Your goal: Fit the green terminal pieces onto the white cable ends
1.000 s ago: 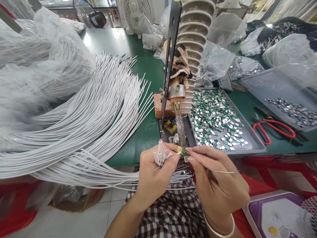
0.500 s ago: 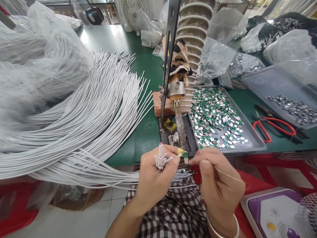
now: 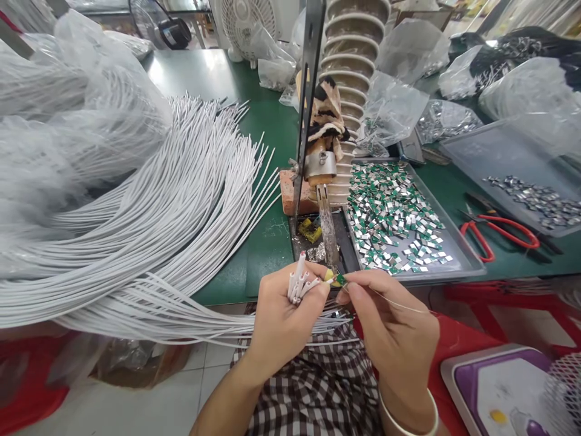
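Green board (image 3: pixel 340 279) partly hidden by right hand (image 3: pixel 393 330)

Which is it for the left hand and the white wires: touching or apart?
Touching. The head view shows it plainly: the left hand is curled around a bunch of white wires, their ends sticking up out of its grip.

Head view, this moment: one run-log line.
left hand: holds white wires | right hand: pinches green board, thin wire along hand | soldering iron: tip near board, contact unclear | grey tray: loose boards
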Action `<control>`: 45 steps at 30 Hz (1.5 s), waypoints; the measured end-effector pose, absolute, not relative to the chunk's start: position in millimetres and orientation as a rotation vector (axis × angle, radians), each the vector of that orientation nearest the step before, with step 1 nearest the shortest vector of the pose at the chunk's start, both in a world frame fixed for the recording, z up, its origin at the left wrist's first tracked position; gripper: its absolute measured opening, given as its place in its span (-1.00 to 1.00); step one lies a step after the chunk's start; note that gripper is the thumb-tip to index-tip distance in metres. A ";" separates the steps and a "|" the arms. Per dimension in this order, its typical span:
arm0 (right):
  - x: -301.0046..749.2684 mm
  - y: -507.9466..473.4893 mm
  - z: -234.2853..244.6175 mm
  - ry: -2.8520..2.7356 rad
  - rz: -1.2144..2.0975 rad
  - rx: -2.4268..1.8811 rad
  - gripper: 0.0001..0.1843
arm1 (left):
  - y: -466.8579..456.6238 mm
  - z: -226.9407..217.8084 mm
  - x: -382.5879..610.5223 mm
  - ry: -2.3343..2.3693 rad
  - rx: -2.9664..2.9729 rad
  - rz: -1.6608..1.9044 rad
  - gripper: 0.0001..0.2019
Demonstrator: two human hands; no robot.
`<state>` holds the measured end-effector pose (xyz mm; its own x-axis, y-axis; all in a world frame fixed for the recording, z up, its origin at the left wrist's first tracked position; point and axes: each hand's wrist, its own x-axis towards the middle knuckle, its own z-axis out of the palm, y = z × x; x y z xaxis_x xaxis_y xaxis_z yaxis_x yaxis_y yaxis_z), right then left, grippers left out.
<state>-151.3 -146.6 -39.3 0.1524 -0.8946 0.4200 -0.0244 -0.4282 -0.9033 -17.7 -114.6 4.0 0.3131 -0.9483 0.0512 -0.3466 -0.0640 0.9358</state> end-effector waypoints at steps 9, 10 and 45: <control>-150.9 -146.7 -34.4 0.958 -1.704 -1.960 -0.69 | -115.8 7.7 -17.6 -1.162 1.582 -0.817 -0.78; -150.4 -147.5 -32.0 0.967 -1.714 -1.995 -0.67 | -116.3 9.0 -18.0 -1.164 1.580 -0.810 -0.79; -148.4 -149.7 -41.8 0.892 -1.742 -1.899 -0.71 | -121.8 9.4 -14.3 -1.040 1.490 -0.999 -0.80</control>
